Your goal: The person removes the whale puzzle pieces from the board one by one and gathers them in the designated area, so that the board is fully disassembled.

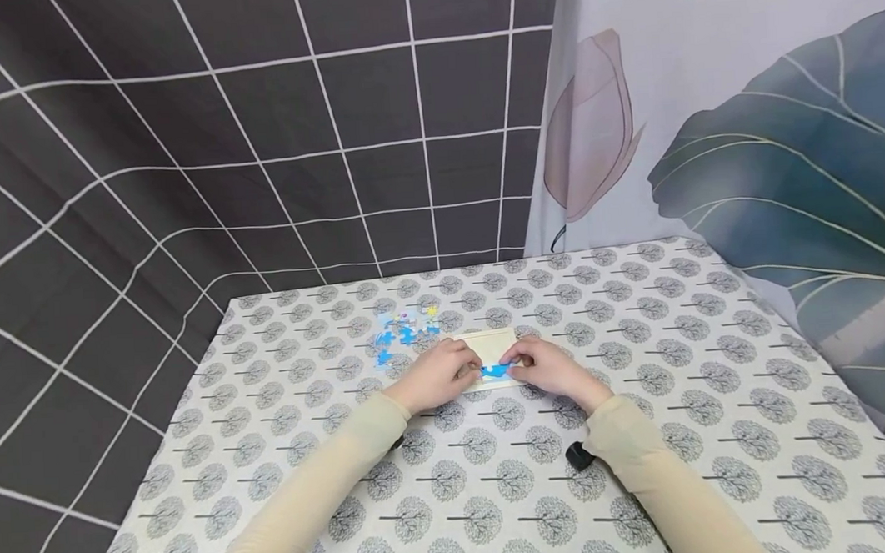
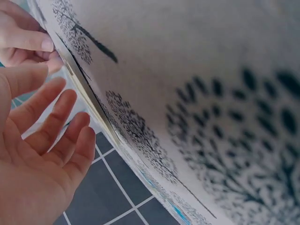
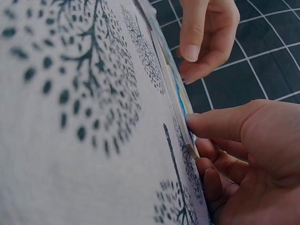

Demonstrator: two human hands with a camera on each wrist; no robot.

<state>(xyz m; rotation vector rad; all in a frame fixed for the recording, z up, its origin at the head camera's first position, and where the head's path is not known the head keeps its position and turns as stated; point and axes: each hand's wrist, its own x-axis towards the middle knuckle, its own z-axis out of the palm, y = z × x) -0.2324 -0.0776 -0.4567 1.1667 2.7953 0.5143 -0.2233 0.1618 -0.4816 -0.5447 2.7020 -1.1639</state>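
Note:
A shallow cream puzzle tray lies on the table between the two hands, with blue jigsaw pieces joined along its near side. At the tray's left, my left hand has loosely bent fingers; the left wrist view shows the palm with nothing in it. My right hand is at the tray's right end. In the right wrist view, its thumb rests at the tray's near edge while the other fingers curl round the corner, gripping the tray. Part of the blue pieces is hidden by the fingertips.
Several loose jigsaw pieces, mostly blue with some yellow, lie spread beyond the left hand. A tree-print cloth covers the table. Dark grid-patterned fabric hangs behind, and a light floral curtain hangs at the right.

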